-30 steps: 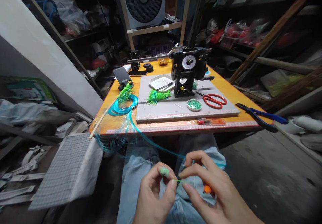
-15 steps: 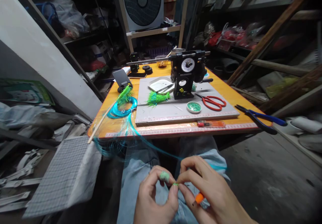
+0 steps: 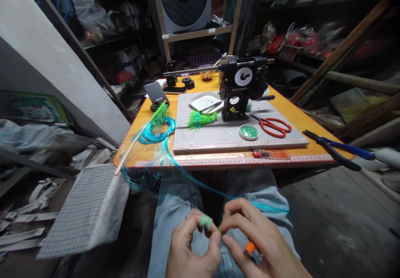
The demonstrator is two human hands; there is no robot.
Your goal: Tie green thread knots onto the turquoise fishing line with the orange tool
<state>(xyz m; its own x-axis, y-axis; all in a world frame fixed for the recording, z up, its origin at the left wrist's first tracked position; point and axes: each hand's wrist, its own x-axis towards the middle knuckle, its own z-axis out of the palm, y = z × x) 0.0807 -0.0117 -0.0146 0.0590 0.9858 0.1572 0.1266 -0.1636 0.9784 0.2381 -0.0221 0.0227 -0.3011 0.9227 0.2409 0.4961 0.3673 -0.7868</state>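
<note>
Above the lap, my left hand point(image 3: 193, 244) pinches a tiny green piece point(image 3: 221, 233) between thumb and index finger; green tape point(image 3: 205, 222) wraps that index finger. My right hand point(image 3: 256, 236) pinches the same small piece from the other side, fingertips nearly touching the left ones. An orange-tipped tool point(image 3: 250, 247) sticks out of my right hand, the rest of it hidden by the fingers. Teal line point(image 3: 200, 183) runs from a coil point(image 3: 156, 130) on the table down toward my right hand and over the right thigh.
On the yellow table point(image 3: 143, 151), a grey board point(image 3: 206, 142) bears a black machine point(image 3: 236, 88), green bristles point(image 3: 201, 120), a dish of green beads point(image 3: 248, 132) and red scissors point(image 3: 275, 127). Blue-handled pliers point(image 3: 337, 147) lie at the right, an orange cutter point(image 3: 270, 154) in front, a stick point(image 3: 133, 151) left.
The camera view has shifted slightly, so the table and its objects appear further right. Both hands keep their pinch, with the small green piece now less visible between the fingertips.
</note>
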